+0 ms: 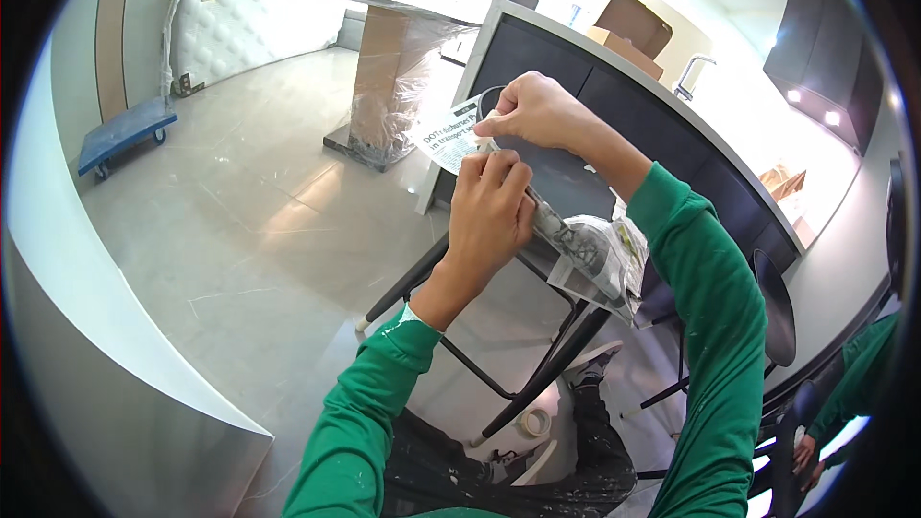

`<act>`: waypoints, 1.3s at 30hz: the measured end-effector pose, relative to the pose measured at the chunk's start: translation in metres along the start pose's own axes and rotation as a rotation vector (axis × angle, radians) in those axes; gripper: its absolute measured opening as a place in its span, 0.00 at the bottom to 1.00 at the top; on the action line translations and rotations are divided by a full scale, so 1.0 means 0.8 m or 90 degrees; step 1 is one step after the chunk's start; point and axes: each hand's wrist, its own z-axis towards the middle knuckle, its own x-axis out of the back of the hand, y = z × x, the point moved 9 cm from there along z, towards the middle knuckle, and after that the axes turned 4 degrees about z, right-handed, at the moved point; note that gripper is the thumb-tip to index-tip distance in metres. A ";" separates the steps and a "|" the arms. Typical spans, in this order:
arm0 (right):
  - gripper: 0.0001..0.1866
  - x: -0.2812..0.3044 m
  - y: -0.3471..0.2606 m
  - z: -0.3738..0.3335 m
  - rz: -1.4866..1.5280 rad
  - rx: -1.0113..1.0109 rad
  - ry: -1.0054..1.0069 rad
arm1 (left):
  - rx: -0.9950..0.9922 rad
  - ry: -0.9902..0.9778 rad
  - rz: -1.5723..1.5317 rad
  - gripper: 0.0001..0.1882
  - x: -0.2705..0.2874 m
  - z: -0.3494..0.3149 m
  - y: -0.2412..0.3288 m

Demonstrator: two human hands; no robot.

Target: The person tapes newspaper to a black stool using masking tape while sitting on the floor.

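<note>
A dark bar stool (576, 194) stands in front of me, its seat partly wrapped in newspaper. My left hand (491, 213) has its fingers curled over the near edge of the seat. Just beyond it, my right hand (539, 113) pinches a small pale strip, which looks like masking tape, by the seat's far-left corner. Under and beside these fingers a printed newspaper sheet (449, 139) sticks out to the left. More crumpled newspaper (602, 254) covers the seat's right end. My fingers hide part of the edge between the hands.
A tape roll (534, 422) lies on the floor between my legs. Behind the stool stands a dark kitchen island (614, 101) with an open cardboard box (633, 34). A plastic-wrapped table base (384, 86) and a blue dolly (127, 134) are farther left. Another person's hands (806, 460) show at lower right.
</note>
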 end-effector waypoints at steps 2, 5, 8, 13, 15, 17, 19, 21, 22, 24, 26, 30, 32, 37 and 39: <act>0.24 -0.004 0.002 -0.002 -0.001 0.004 -0.002 | 0.001 -0.006 -0.004 0.11 -0.001 0.000 -0.001; 0.23 -0.004 0.004 -0.002 0.004 -0.002 0.008 | -0.011 -0.011 0.021 0.13 -0.001 0.001 0.000; 0.23 -0.004 0.011 -0.004 0.022 -0.024 0.008 | -0.016 -0.010 0.023 0.13 0.000 0.001 0.000; 0.24 -0.012 0.029 -0.004 0.058 -0.038 -0.009 | -0.010 -0.016 0.022 0.13 -0.002 0.000 0.001; 0.24 -0.020 0.042 -0.003 0.109 -0.061 -0.025 | -0.009 -0.008 0.022 0.11 -0.002 0.001 0.001; 0.28 -0.033 0.053 -0.002 0.172 -0.079 -0.059 | -0.008 0.007 0.016 0.10 0.000 0.002 0.001; 0.31 -0.045 0.061 -0.001 0.228 -0.092 -0.089 | -0.007 0.013 0.015 0.09 0.000 0.002 0.001; 0.32 -0.057 0.068 0.001 0.274 -0.102 -0.115 | -0.003 0.013 0.013 0.09 -0.001 0.003 0.001; 0.33 -0.063 0.070 0.002 0.269 -0.105 -0.128 | 0.000 0.010 0.011 0.08 -0.002 0.003 0.001; 0.35 -0.075 0.072 0.002 0.269 -0.106 -0.158 | 0.000 0.011 0.009 0.08 -0.002 0.003 0.001; 0.39 -0.075 0.077 0.002 0.215 -0.129 -0.139 | -0.002 0.020 0.009 0.08 0.000 0.003 0.002; 0.42 -0.020 0.053 -0.007 0.049 -0.077 0.094 | -0.011 0.021 0.013 0.09 0.002 0.004 0.003; 0.38 0.022 0.027 -0.010 0.065 -0.023 0.179 | -0.012 0.014 -0.007 0.09 0.001 0.004 0.002; 0.19 0.020 -0.044 -0.025 -0.185 0.075 0.057 | -0.004 0.021 -0.005 0.10 -0.001 0.001 0.001; 0.20 0.001 -0.052 -0.022 -0.261 0.050 0.004 | 0.002 0.023 -0.001 0.10 -0.002 0.001 0.001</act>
